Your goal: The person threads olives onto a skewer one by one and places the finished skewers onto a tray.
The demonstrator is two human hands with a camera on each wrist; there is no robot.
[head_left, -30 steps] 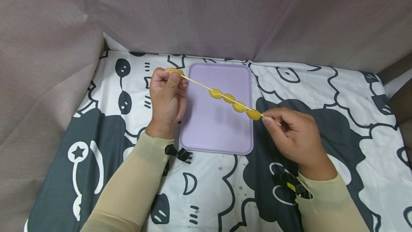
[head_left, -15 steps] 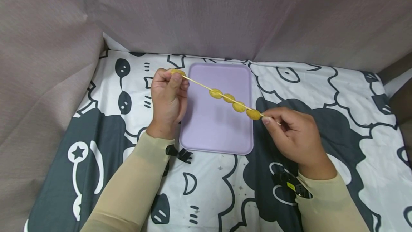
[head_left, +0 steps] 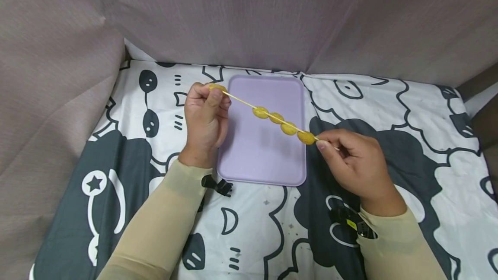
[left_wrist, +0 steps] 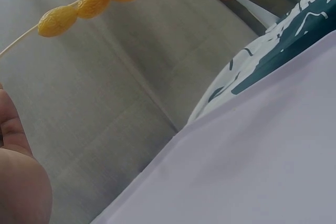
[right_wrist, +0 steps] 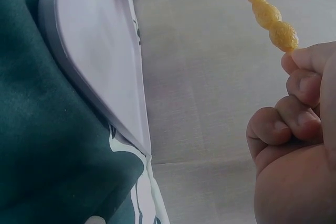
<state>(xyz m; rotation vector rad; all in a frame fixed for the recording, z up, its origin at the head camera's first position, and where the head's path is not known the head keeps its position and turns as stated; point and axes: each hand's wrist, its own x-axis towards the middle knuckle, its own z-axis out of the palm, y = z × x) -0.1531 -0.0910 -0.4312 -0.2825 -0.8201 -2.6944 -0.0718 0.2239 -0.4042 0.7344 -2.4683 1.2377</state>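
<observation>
A thin pale skewer (head_left: 242, 100) slants above the lilac tray (head_left: 264, 163) in the head view. Several wrinkled yellow oval fruit-like pieces (head_left: 288, 128) are threaded close together on its lower right part. Between thumb and fingers, my left hand (head_left: 206, 120) pinches another yellow piece (head_left: 217, 87) at the skewer's upper left end. A bare stretch of stick separates that piece from the rest. My right hand (head_left: 355, 161) pinches the other end, just past the last piece, and a short tip pokes out behind the thumb. In the left wrist view the threaded row (left_wrist: 93, 3) shows close up.
Beneath the tray lies a black, white and grey cartoon-print cloth (head_left: 249, 228). A grey-brown fabric wall (head_left: 249, 20) rises behind the cloth and along its left side. Each wrist wears a small black camera.
My left hand has shifted slightly right with its yellow piece, shortening the bare stretch of skewer. The right hand and the other pieces have stayed almost still.
</observation>
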